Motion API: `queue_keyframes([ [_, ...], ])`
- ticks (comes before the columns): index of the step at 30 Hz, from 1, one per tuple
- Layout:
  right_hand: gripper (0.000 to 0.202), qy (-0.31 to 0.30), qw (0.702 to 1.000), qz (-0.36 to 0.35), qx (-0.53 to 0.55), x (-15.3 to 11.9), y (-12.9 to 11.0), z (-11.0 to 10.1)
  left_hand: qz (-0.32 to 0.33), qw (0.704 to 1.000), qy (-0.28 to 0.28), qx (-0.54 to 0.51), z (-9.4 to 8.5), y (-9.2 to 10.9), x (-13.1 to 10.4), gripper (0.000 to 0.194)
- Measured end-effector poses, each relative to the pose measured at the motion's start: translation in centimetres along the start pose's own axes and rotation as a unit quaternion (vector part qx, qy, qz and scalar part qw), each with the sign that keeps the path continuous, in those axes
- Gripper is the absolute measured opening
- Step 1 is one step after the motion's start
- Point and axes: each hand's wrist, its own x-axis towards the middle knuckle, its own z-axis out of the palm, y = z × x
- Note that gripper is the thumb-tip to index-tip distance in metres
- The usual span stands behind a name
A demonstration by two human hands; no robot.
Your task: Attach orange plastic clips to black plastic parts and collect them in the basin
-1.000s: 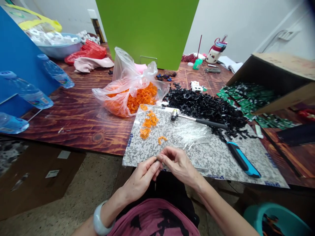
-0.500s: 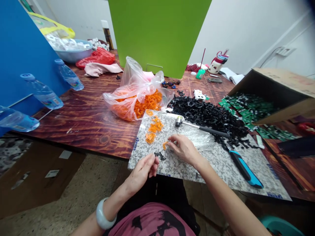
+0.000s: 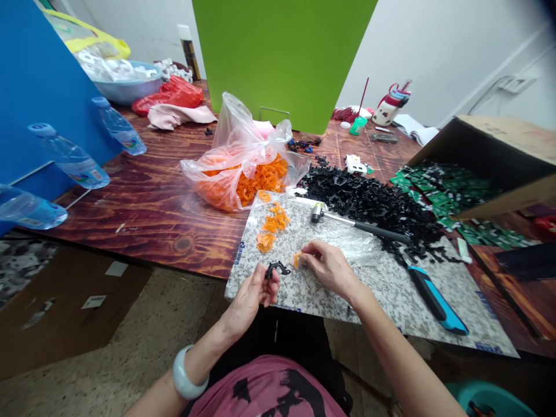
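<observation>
Between the thumb and fingers of my left hand [image 3: 251,294] is a curved black plastic part [image 3: 277,267], its arch facing up. My right hand [image 3: 328,265] pinches a small orange plastic piece [image 3: 297,259] just to the right of the black part; the two are apart. Both hands are over the near edge of a speckled grey board [image 3: 299,298]. Beyond them on the board lie several loose orange pieces [image 3: 275,220]. Thin clear strips [image 3: 350,243] are spread beside my right hand, below a small hammer [image 3: 360,225].
A clear bag of orange pieces [image 3: 260,179] stands behind the board, beside a heap of black parts [image 3: 369,200]. At right are a blue-black cutter [image 3: 438,301] and a tipped cardboard box [image 3: 512,136] with green circuit boards [image 3: 452,185]. Water bottles [image 3: 72,156] lean at left.
My left hand has turned the black part so more of its arch shows. The orange piece in my right hand has shifted slightly right and now points downward.
</observation>
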Motion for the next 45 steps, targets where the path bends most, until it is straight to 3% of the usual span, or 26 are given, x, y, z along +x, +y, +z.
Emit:
queue_keyframes([
  [7, 0.020, 0.059, 0.977, 0.011, 0.206, -2.7, -2.7, -0.8, 0.015, 1.000, -0.009, 0.015, 0.4, -0.5, 0.4, 0.059],
  [13, 0.008, 0.093, 0.983, -0.040, 0.156, -4.2, -5.0, -0.1, 0.058, 0.995, -0.019, 0.075, 0.9, -0.9, 0.2, 0.051],
  [20, 0.006, 0.134, 0.975, -0.075, 0.160, -4.4, -4.9, 1.2, 0.133, 0.976, -0.042, 0.165, 1.2, -0.9, -0.4, 0.043],
  [29, 0.008, 0.126, 0.974, -0.044, 0.184, -4.7, -5.0, 1.3, 0.138, 0.949, -0.029, 0.283, 0.9, -0.9, -0.6, 0.027],
  [35, 0.008, 0.144, 0.972, -0.070, 0.171, -4.9, -4.9, 1.3, 0.161, 0.933, -0.030, 0.321, 1.2, -0.5, -0.7, 0.027],
  [45, 0.011, 0.154, 0.970, -0.119, 0.145, -5.1, -4.8, 1.4, 0.148, 0.932, -0.035, 0.330, 1.3, -0.7, -0.8, 0.028],
])
